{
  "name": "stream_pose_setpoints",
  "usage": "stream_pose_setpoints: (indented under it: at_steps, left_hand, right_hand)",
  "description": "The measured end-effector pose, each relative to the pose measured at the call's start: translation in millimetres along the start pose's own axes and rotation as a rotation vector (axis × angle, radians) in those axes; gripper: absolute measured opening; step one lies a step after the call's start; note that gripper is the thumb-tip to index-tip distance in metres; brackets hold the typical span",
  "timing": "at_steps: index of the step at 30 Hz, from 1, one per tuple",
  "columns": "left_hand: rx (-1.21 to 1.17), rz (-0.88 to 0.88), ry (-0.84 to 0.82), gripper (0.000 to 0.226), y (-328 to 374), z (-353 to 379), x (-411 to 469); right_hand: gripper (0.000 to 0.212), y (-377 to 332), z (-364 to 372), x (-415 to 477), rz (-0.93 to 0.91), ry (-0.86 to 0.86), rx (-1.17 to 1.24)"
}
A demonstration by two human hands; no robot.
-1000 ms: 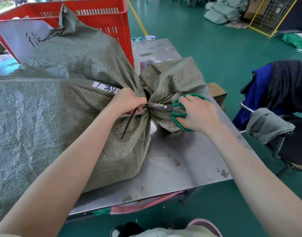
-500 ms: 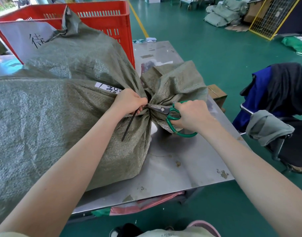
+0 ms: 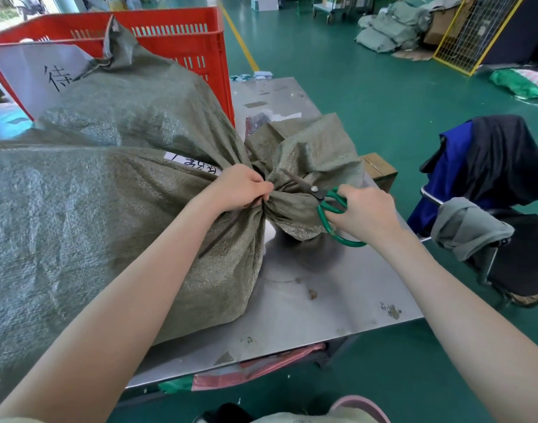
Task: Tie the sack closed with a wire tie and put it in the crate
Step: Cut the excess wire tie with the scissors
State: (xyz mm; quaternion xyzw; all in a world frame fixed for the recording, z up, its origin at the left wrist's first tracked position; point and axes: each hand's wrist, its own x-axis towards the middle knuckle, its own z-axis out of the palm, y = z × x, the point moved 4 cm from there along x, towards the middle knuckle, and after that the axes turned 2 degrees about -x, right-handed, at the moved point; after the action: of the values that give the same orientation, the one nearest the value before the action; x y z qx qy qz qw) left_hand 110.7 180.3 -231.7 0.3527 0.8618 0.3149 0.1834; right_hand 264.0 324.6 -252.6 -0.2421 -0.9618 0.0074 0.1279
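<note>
Bulging grey-green woven sack (image 3: 109, 209), neck cinched, label showing

Warehouse: green floor (image 3: 368, 96), stacked sacks (image 3: 393, 29)

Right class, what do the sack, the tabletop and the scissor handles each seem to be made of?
Sack: woven plastic, probably polypropylene; a grey-green weave with a dull sheen.
Tabletop: bare metal, likely stainless steel; grey, blurry reflections, scuffed.
Scissor handles: glossy green plastic or a coating over metal; the blades look like plain steel.
</note>
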Motion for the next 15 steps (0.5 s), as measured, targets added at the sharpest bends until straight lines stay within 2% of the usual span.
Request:
stream_pose_setpoints:
  at_steps: [3,7,11,15]
  left_hand:
    - [-0.015,0.072,-0.07,0.037,20,16,-2]
    - [-0.172,0.059,-0.221,0.032,37,57,1]
    - [-0.32,-0.012,-0.469,0.031,50,124,-4]
    - [-0.453,-0.162,-0.609,0.028,47,184,-11]
  right_hand:
    - [0.028,22,5,-18,0.215,0.065,0.179]
    - [0.03,53,23,-44,0.522,0.191,0.407]
    - [0.04,78,49,-69,0.779,0.127,0.512]
    - [0.038,91,76,-88,0.861,-0.067,0.453]
